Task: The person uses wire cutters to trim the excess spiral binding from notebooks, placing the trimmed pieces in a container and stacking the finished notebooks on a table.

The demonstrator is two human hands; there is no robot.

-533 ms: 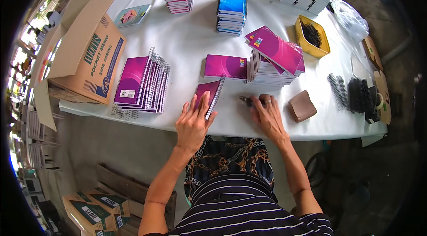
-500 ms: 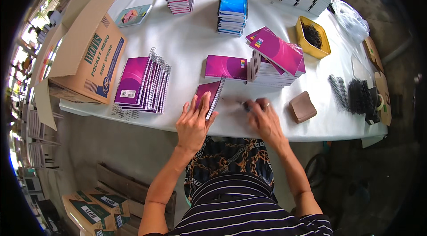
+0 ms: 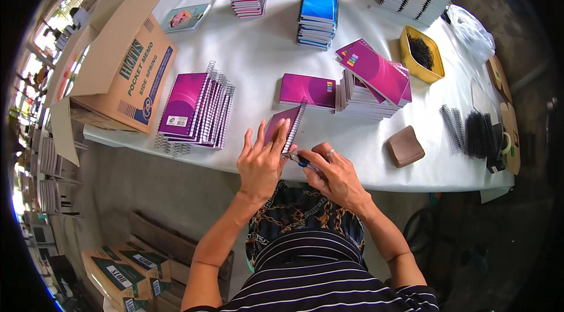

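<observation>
A small purple spiral notebook (image 3: 276, 126) lies at a slant near the table's front edge, its black coil along the right side. My left hand (image 3: 259, 162) holds it, fingers stretched over the cover and thumb by the lower end of the coil. In my right hand (image 3: 336, 178) is a pair of pliers (image 3: 303, 163) with dark blue handles. Their jaws are at the coil's lower end, partly hidden beside my left thumb; whether they grip the wire cannot be made out. Just beyond lies a purple notebook block (image 3: 306, 90), beside a stack of purple covers and pages (image 3: 376, 74).
Coil-bound purple notebooks (image 3: 185, 103) and an open cardboard box (image 3: 120, 71) stand left. Blue notebooks (image 3: 318, 9) are stacked at the back. To the right are a yellow tub (image 3: 439, 71) of black bits, a brown block (image 3: 405, 146) and loose black coils (image 3: 479, 133).
My right hand has moved left with the pliers, bringing their jaws to the lower end of the notebook's coil. My left hand stays on the notebook. The whole view has shifted slightly.
</observation>
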